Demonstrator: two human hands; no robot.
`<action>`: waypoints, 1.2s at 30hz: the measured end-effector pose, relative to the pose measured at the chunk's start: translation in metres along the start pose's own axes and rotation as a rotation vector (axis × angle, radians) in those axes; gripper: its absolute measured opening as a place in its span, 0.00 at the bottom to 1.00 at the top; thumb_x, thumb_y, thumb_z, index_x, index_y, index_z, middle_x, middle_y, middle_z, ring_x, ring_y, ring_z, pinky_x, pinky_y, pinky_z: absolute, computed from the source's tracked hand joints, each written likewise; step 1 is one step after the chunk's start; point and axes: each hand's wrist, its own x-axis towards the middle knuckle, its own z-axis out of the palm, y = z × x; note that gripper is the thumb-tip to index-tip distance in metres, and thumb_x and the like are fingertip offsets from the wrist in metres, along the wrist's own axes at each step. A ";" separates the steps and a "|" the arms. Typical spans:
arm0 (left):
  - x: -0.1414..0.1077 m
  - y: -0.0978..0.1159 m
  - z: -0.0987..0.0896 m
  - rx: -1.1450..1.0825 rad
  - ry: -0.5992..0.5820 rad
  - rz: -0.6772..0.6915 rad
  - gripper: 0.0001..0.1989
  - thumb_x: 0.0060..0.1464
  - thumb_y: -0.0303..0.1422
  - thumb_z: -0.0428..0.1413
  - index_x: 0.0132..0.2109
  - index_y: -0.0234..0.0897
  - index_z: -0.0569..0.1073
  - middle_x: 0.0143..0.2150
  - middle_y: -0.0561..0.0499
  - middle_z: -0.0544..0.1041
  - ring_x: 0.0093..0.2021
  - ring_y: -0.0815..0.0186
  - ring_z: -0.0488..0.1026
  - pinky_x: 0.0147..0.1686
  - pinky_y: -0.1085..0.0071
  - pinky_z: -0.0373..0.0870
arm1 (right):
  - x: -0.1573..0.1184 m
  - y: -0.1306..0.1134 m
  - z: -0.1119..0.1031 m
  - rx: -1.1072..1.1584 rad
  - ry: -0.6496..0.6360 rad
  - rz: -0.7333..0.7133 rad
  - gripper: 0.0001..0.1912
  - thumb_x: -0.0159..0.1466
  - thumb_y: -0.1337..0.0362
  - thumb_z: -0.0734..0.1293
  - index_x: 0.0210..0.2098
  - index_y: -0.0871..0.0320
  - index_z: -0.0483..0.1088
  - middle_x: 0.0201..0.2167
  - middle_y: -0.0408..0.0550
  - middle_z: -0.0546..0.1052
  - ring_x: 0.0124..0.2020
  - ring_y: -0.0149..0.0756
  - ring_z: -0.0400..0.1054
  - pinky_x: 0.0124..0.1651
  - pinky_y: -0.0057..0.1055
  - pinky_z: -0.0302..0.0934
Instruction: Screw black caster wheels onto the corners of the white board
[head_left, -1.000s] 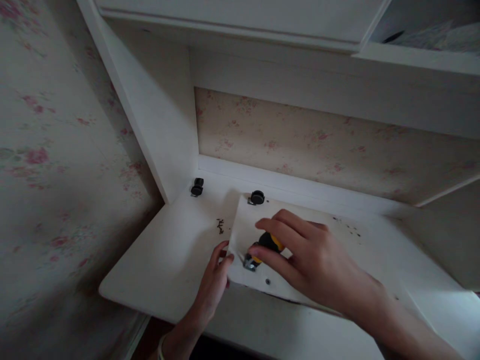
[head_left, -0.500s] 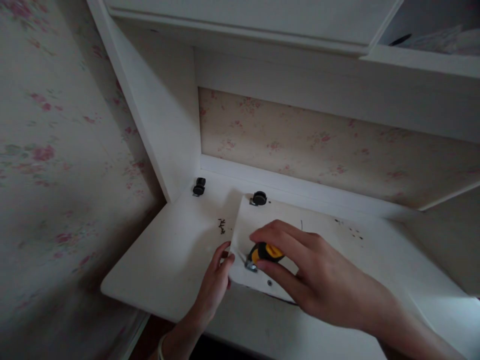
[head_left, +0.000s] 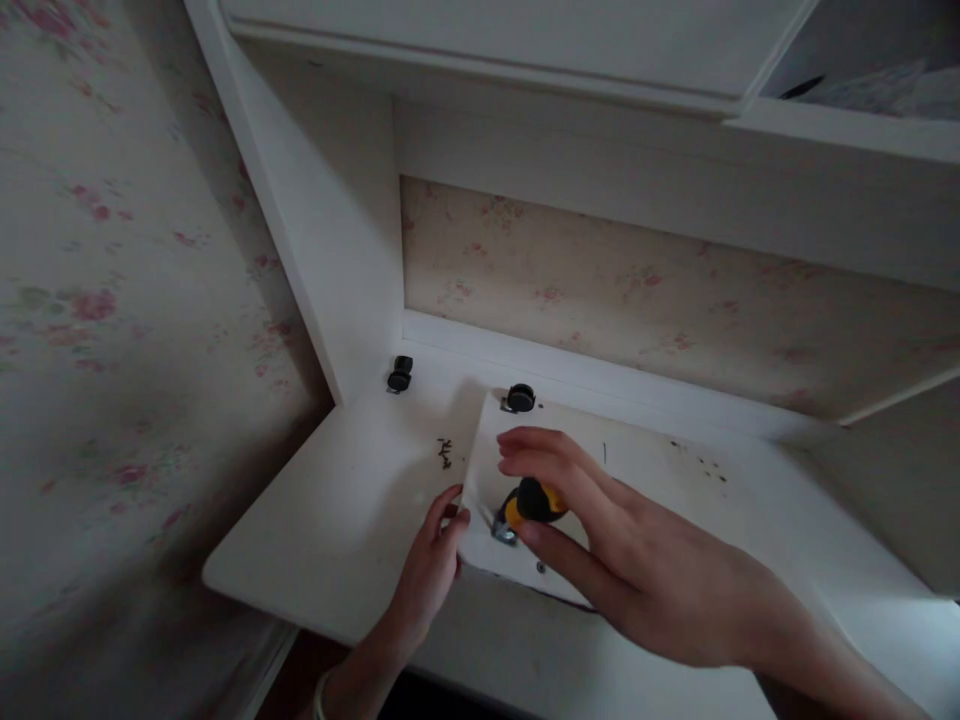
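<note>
My right hand (head_left: 637,560) is wrapped round a short black and yellow screwdriver (head_left: 534,502), thumb below and fingers above and behind it. The screwdriver leans over a small metal plate (head_left: 505,533) near the front left corner of a white panel (head_left: 600,425). My left hand (head_left: 431,560) grips that panel's left edge between thumb and fingers. One black caster (head_left: 520,398) stands on the panel's back left corner. A small round metal piece (head_left: 541,567) sits near the panel's front edge.
The white desk (head_left: 322,520) lies under the panel. Another black caster (head_left: 400,374) stands at its back left, and a small pile of dark screws (head_left: 445,454) lies left of the panel. A white cabinet (head_left: 525,45) hangs above; flowered wallpaper (head_left: 97,300) is at the left.
The fingers of my right hand have lifted and loosened somewhat around the screwdriver's handle, which shows more of its black end. My left hand stays on the panel's edge.
</note>
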 end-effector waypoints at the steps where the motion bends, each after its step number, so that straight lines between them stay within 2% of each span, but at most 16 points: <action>1: 0.000 0.000 -0.001 -0.002 -0.003 -0.001 0.27 0.60 0.46 0.51 0.62 0.38 0.66 0.43 0.49 0.75 0.24 0.72 0.65 0.22 0.73 0.61 | 0.000 -0.001 0.000 0.016 -0.021 -0.014 0.17 0.73 0.63 0.58 0.60 0.54 0.58 0.59 0.55 0.68 0.54 0.38 0.70 0.52 0.36 0.70; 4: 0.000 -0.002 -0.002 -0.021 -0.004 0.002 0.26 0.59 0.46 0.53 0.61 0.39 0.67 0.42 0.50 0.75 0.25 0.72 0.65 0.22 0.74 0.61 | -0.001 -0.002 0.000 -0.103 0.007 0.014 0.09 0.73 0.60 0.57 0.50 0.53 0.65 0.45 0.49 0.74 0.39 0.37 0.74 0.39 0.36 0.73; 5: 0.000 -0.003 -0.002 -0.028 -0.003 0.008 0.26 0.59 0.46 0.53 0.61 0.40 0.67 0.42 0.50 0.75 0.25 0.72 0.65 0.23 0.74 0.61 | -0.002 -0.002 0.000 -0.131 0.025 0.024 0.09 0.73 0.59 0.58 0.50 0.54 0.65 0.44 0.49 0.74 0.38 0.37 0.74 0.37 0.36 0.73; 9: 0.003 -0.011 -0.003 -0.056 0.010 0.028 0.26 0.60 0.49 0.51 0.60 0.38 0.67 0.34 0.53 0.73 0.24 0.71 0.65 0.23 0.73 0.62 | -0.005 -0.002 -0.001 0.031 -0.022 -0.010 0.16 0.72 0.65 0.58 0.59 0.54 0.58 0.60 0.55 0.67 0.56 0.38 0.69 0.53 0.36 0.70; 11: 0.007 -0.016 -0.009 -0.083 0.045 0.025 0.26 0.60 0.49 0.50 0.58 0.37 0.68 0.31 0.55 0.71 0.23 0.71 0.65 0.22 0.74 0.61 | -0.006 0.000 -0.001 0.025 -0.021 -0.001 0.13 0.72 0.64 0.59 0.56 0.54 0.59 0.55 0.53 0.71 0.50 0.38 0.72 0.49 0.36 0.72; 13: 0.013 -0.020 -0.018 -0.070 0.113 0.040 0.26 0.59 0.50 0.51 0.56 0.37 0.69 0.32 0.55 0.71 0.22 0.72 0.64 0.21 0.75 0.59 | -0.007 0.001 0.000 -0.063 0.025 0.033 0.10 0.72 0.59 0.60 0.52 0.53 0.62 0.45 0.49 0.75 0.38 0.38 0.74 0.40 0.37 0.73; 14: 0.017 -0.022 -0.025 -0.029 0.155 0.061 0.26 0.58 0.50 0.52 0.55 0.37 0.69 0.33 0.54 0.72 0.21 0.73 0.63 0.20 0.75 0.58 | -0.007 0.001 0.000 -0.092 0.042 0.040 0.12 0.72 0.56 0.60 0.52 0.53 0.61 0.45 0.49 0.75 0.37 0.38 0.74 0.38 0.38 0.73; 18: 0.032 -0.023 -0.054 0.196 0.266 0.152 0.25 0.57 0.50 0.52 0.52 0.35 0.72 0.32 0.53 0.73 0.21 0.70 0.64 0.21 0.73 0.60 | -0.006 0.002 -0.001 0.010 -0.019 0.038 0.19 0.73 0.62 0.58 0.62 0.52 0.54 0.58 0.53 0.69 0.52 0.39 0.71 0.51 0.38 0.70; 19: 0.036 -0.021 -0.060 0.233 0.276 0.169 0.25 0.57 0.49 0.52 0.51 0.35 0.72 0.32 0.52 0.73 0.22 0.69 0.66 0.22 0.72 0.61 | -0.005 0.002 -0.001 0.018 -0.028 0.044 0.18 0.73 0.62 0.58 0.61 0.52 0.55 0.57 0.52 0.70 0.52 0.38 0.71 0.51 0.38 0.70; 22: 0.043 -0.017 -0.072 0.358 0.274 0.219 0.22 0.57 0.47 0.52 0.49 0.35 0.73 0.34 0.49 0.75 0.26 0.65 0.70 0.26 0.69 0.65 | -0.002 0.005 -0.001 -0.069 0.023 0.088 0.08 0.73 0.59 0.59 0.49 0.52 0.63 0.44 0.48 0.74 0.38 0.37 0.73 0.40 0.39 0.72; 23: 0.045 -0.016 -0.073 0.406 0.264 0.240 0.20 0.58 0.46 0.52 0.49 0.35 0.74 0.35 0.48 0.76 0.28 0.64 0.71 0.28 0.68 0.67 | -0.002 0.006 -0.001 -0.080 0.040 0.081 0.08 0.73 0.58 0.59 0.48 0.52 0.63 0.44 0.48 0.73 0.37 0.37 0.73 0.40 0.39 0.72; 25: 0.048 -0.015 -0.074 0.505 0.235 0.287 0.18 0.60 0.43 0.51 0.48 0.36 0.74 0.38 0.47 0.77 0.32 0.62 0.74 0.34 0.67 0.69 | -0.002 0.008 -0.001 -0.021 0.037 0.040 0.11 0.73 0.60 0.60 0.53 0.52 0.62 0.52 0.52 0.71 0.47 0.40 0.73 0.48 0.40 0.71; 27: 0.051 -0.015 -0.071 0.609 0.198 0.332 0.15 0.61 0.40 0.50 0.46 0.37 0.75 0.41 0.46 0.78 0.36 0.61 0.75 0.39 0.66 0.70 | -0.004 0.009 -0.002 0.096 -0.009 0.002 0.16 0.72 0.64 0.60 0.59 0.52 0.58 0.59 0.54 0.67 0.58 0.39 0.67 0.56 0.38 0.67; 29: 0.053 -0.014 -0.068 0.722 0.167 0.367 0.12 0.62 0.37 0.50 0.45 0.37 0.75 0.44 0.46 0.78 0.38 0.62 0.76 0.43 0.66 0.70 | -0.005 0.009 -0.003 0.144 -0.035 0.014 0.15 0.72 0.65 0.60 0.58 0.52 0.58 0.57 0.52 0.69 0.55 0.37 0.69 0.54 0.35 0.68; 32: 0.054 -0.008 -0.061 0.898 0.154 0.394 0.11 0.62 0.34 0.50 0.45 0.38 0.76 0.47 0.45 0.78 0.40 0.60 0.77 0.44 0.64 0.69 | -0.005 0.007 -0.001 0.073 -0.005 0.027 0.11 0.72 0.61 0.62 0.52 0.52 0.61 0.46 0.47 0.74 0.41 0.35 0.72 0.42 0.34 0.69; 36: 0.061 0.002 -0.052 1.098 0.166 0.407 0.12 0.64 0.33 0.48 0.44 0.39 0.77 0.46 0.44 0.78 0.43 0.57 0.77 0.44 0.63 0.69 | -0.003 0.005 0.002 0.083 -0.018 0.000 0.17 0.72 0.61 0.62 0.59 0.50 0.57 0.54 0.49 0.72 0.49 0.36 0.71 0.50 0.35 0.68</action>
